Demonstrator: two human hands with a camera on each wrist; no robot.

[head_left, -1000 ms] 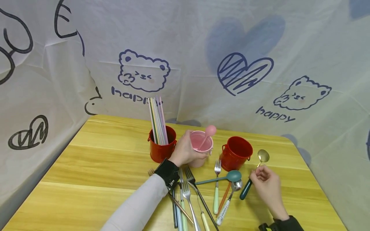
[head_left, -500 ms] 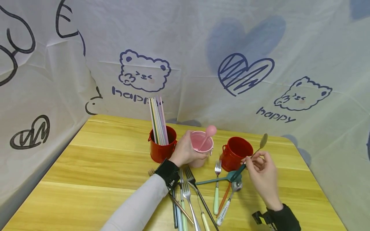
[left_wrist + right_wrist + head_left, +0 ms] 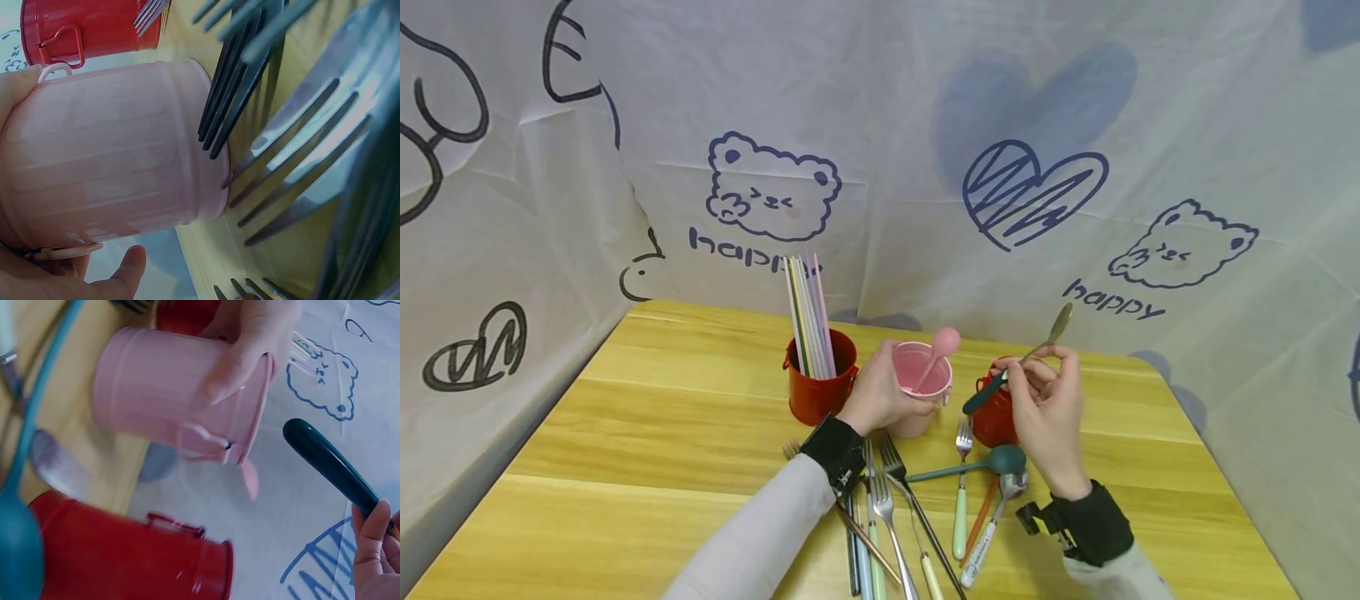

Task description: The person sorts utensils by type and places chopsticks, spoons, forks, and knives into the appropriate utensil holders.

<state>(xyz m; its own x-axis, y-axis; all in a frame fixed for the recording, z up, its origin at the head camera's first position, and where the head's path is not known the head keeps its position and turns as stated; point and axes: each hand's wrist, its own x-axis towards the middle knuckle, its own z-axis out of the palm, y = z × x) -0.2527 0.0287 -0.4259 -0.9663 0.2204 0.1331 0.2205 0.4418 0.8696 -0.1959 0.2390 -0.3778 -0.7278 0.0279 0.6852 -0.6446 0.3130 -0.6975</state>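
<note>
My left hand (image 3: pixel 883 398) grips the rim of a small pink bucket (image 3: pixel 913 423), which stands upright on the table. A pink spoon (image 3: pixel 946 341) leans inside it, bowl end up. Between thumb and fingers, my right hand (image 3: pixel 1051 417) pinches a spoon (image 3: pixel 983 395) with a dark green handle and gold bowl. It is held tilted in the air, bowl up and handle end pointing toward the pink bucket. Behind that hand stands a red bucket (image 3: pixel 996 423), partly hidden. The right wrist view shows the green handle (image 3: pixel 331 464) apart from the pink bucket (image 3: pixel 169 387).
Another red bucket (image 3: pixel 811 404) at the left holds several straws (image 3: pixel 811 321). In front lie several forks (image 3: pixel 882 496), a teal spoon (image 3: pixel 1006 459) and a metal spoon (image 3: pixel 981 552). A drawn-on white cloth (image 3: pixel 902 100) hangs behind the wooden table (image 3: pixel 625 433).
My right hand has lifted the green-handled spoon off the table and carried it up and left, over the right red bucket. The left hand has stayed on the pink bucket.
</note>
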